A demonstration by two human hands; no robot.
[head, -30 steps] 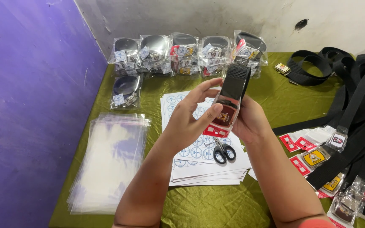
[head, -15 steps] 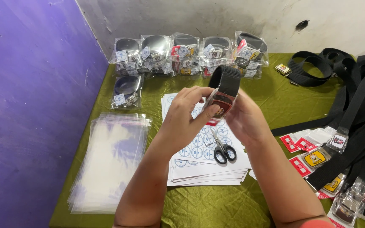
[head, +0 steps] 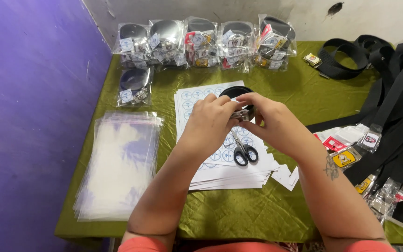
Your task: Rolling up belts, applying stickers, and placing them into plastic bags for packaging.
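My left hand (head: 211, 121) and my right hand (head: 269, 121) meet over the middle of the table, both closed around a coiled black belt (head: 235, 91) with a metal buckle (head: 244, 114). The coil sits between my fingertips, held just above a stack of white sheets printed with round blue stickers (head: 220, 158). Black-handled scissors (head: 242, 150) lie on those sheets right below my hands. Most of the belt is hidden by my fingers.
A stack of clear plastic bags (head: 120, 163) lies at the left. Several bagged coiled belts (head: 201, 42) line the back wall, one more (head: 134, 86) in front. Loose black belts (head: 397, 88) and buckles (head: 346, 158) pile at the right. A purple wall (head: 29, 116) borders the green-clothed table (head: 239, 214).
The belt stood tall and partly unrolled a second ago. My hands have wound it into a tight coil and lowered it toward the sticker sheets.
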